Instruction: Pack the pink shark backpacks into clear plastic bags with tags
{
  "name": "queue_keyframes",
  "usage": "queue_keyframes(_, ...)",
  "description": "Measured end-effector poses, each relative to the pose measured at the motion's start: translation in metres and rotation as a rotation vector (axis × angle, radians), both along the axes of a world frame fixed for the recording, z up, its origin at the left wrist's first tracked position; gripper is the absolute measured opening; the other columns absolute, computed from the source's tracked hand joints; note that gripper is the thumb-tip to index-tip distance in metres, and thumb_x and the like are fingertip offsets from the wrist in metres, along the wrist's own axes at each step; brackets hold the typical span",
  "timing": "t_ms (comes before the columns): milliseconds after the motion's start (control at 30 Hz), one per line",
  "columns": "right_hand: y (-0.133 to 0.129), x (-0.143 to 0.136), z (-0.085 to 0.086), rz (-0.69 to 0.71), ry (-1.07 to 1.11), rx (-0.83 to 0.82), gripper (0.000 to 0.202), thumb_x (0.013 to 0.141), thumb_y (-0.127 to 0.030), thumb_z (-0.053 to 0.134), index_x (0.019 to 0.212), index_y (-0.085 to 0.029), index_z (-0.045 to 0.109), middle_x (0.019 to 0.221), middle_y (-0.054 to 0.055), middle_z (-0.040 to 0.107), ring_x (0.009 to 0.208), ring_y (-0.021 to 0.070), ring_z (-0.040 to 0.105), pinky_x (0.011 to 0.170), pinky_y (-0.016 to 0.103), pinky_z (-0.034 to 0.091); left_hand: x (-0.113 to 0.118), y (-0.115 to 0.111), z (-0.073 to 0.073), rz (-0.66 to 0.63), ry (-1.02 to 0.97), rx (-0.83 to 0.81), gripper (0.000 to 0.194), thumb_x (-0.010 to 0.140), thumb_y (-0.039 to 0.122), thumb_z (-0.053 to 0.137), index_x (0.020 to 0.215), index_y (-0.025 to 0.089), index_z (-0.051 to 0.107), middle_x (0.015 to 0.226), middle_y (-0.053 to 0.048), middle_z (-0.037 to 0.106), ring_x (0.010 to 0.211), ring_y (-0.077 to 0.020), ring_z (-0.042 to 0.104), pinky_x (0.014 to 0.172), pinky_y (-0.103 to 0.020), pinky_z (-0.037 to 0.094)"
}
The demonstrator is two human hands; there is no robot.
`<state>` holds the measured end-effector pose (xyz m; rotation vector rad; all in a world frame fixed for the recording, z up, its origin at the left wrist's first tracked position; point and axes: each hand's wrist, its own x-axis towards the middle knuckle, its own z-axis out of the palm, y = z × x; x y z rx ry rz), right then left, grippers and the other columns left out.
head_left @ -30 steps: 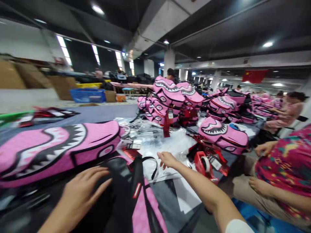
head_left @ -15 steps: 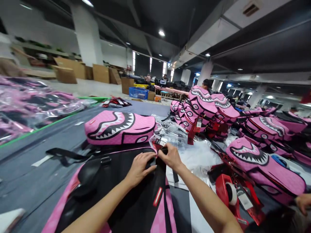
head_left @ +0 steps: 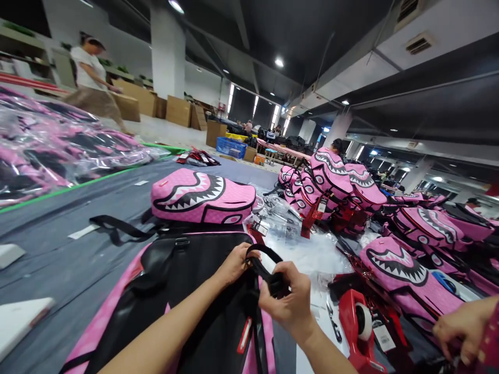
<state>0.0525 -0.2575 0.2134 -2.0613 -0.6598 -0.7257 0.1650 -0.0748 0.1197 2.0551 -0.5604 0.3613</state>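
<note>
The black-backed backpack [head_left: 212, 324] lies back panel up on the gray table [head_left: 113, 202], directly before the person; its lower end is cut off by the frame. The left hand [head_left: 236, 265] is clamped on a looped black strap [head_left: 265, 250] at the panel's upper right; its fingertips are partly hidden. The right hand [head_left: 290, 298] is closed on the strap's bunched section, too dark to make out in detail. A co-worker's hand [head_left: 463, 327] is cut off at the right border. Edge: a green strip [head_left: 74, 183] bounds the table's far left. Open room: left of the backpack, interrupted by loose webbing [head_left: 120, 224] and a white block [head_left: 25, 319]. Right side: restricted by a red tape dispenser [head_left: 349, 322].
</note>
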Motion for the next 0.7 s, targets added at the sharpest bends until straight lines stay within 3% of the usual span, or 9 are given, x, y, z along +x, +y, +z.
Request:
queue_keyframes(67, -0.013, 0.007, 0.011, -0.014, 0.070, 0.071, 0.011, 0.079, -0.031, 0.062, 0.082, -0.023, 0.054, 0.056, -0.008, 0.046, 0.042, 0.0089, 0.041, 0.042, 0.020, 0.035, -0.018, 0.001, 0.013, 0.076, -0.018, -0.025, 0.027, 0.081, 0.030, 0.066, 0.106, 0.021, 0.073, 0.109, -0.009, 0.072, 0.103, -0.0266, 0.067, 0.093, -0.039, 0.054)
queue_keyframes(133, -0.022, 0.015, 0.021, 0.001, 0.126, 0.108, 0.014, 0.082, -0.034, 0.061, 0.080, -0.022, 0.054, 0.059, -0.007, 0.045, 0.048, 0.0092, 0.043, 0.046, 0.020, 0.037, -0.039, 0.000, 0.032, 0.136, -0.100, -0.035, 0.048, 0.084, 0.037, 0.068, 0.129, 0.022, 0.062, 0.134, -0.013, 0.064, 0.126, -0.0308, 0.057, 0.110, -0.048, 0.044)
queue_keyframes(200, -0.022, 0.020, 0.030, 0.071, 0.164, 0.102, 0.018, 0.083, -0.035, 0.062, 0.077, -0.021, 0.053, 0.061, -0.007, 0.045, 0.053, 0.0090, 0.042, 0.050, 0.020, 0.037, -0.055, -0.002, 0.054, 0.053, -0.195, -0.008, 0.048, 0.086, 0.035, 0.066, 0.133, 0.025, 0.060, 0.144, -0.010, 0.059, 0.138, -0.0293, 0.047, 0.121, -0.050, 0.030)
queue_keyframes(267, -0.017, 0.025, 0.039, 0.186, 0.208, 0.065, 0.020, 0.081, -0.036, 0.066, 0.078, -0.020, 0.054, 0.064, -0.006, 0.046, 0.056, 0.0089, 0.042, 0.053, 0.021, 0.036, -0.062, -0.003, 0.072, -0.080, -0.197, -0.002, 0.032, 0.087, 0.029, 0.061, 0.118, 0.027, 0.070, 0.128, -0.006, 0.069, 0.129, -0.0252, 0.055, 0.119, -0.044, 0.032)
queue_keyframes(333, -0.010, 0.033, 0.049, 0.303, 0.297, 0.072, 0.027, 0.078, -0.041, 0.072, 0.082, -0.020, 0.055, 0.066, -0.006, 0.048, 0.057, 0.0091, 0.042, 0.053, 0.021, 0.035, -0.062, 0.000, 0.081, -0.085, -0.118, -0.041, 0.024, 0.086, 0.030, 0.057, 0.101, 0.025, 0.074, 0.104, -0.005, 0.074, 0.109, -0.0240, 0.061, 0.107, -0.040, 0.043)
queue_keyframes(467, -0.008, 0.069, 0.063, 0.425, 0.459, 0.216, 0.043, 0.072, -0.053, 0.078, 0.090, -0.022, 0.053, 0.070, -0.006, 0.052, 0.054, 0.0098, 0.044, 0.049, 0.022, 0.036, -0.078, 0.011, 0.070, 0.041, 0.030, -0.078, 0.031, 0.086, 0.045, 0.055, 0.084, 0.021, 0.074, 0.071, -0.004, 0.068, 0.074, -0.0216, 0.059, 0.075, -0.034, 0.052)
queue_keyframes(567, 0.002, 0.107, 0.058, 0.468, 0.399, 0.224, 0.044, 0.076, -0.056, 0.075, 0.096, -0.022, 0.054, 0.075, -0.005, 0.054, 0.060, 0.0109, 0.048, 0.055, 0.023, 0.040, -0.122, 0.004, 0.046, -0.057, 0.256, -0.186, 0.038, 0.084, 0.054, 0.059, 0.077, 0.019, 0.073, 0.067, -0.002, 0.068, 0.061, -0.0177, 0.059, 0.062, -0.028, 0.051)
queue_keyframes(633, 0.022, 0.129, 0.046, 0.455, 0.345, 0.113, 0.040, 0.082, -0.055, 0.072, 0.099, -0.021, 0.057, 0.078, -0.005, 0.056, 0.066, 0.0120, 0.051, 0.060, 0.023, 0.042, -0.160, -0.009, 0.029, -0.131, 0.556, -0.467, 0.037, 0.072, 0.054, 0.075, 0.082, 0.018, 0.075, 0.071, -0.003, 0.072, 0.064, -0.0197, 0.063, 0.062, -0.030, 0.054)
queue_keyframes(700, 0.050, 0.144, 0.028, 0.374, 0.297, -0.142, 0.034, 0.089, -0.049, 0.069, 0.103, -0.020, 0.060, 0.082, -0.003, 0.059, 0.073, 0.0134, 0.056, 0.067, 0.024, 0.044, -0.194, -0.019, 0.012, -0.070, 0.716, -0.716, 0.041, 0.069, 0.051, 0.082, 0.094, 0.019, 0.076, 0.077, -0.004, 0.074, 0.071, -0.0231, 0.068, 0.067, -0.033, 0.057)
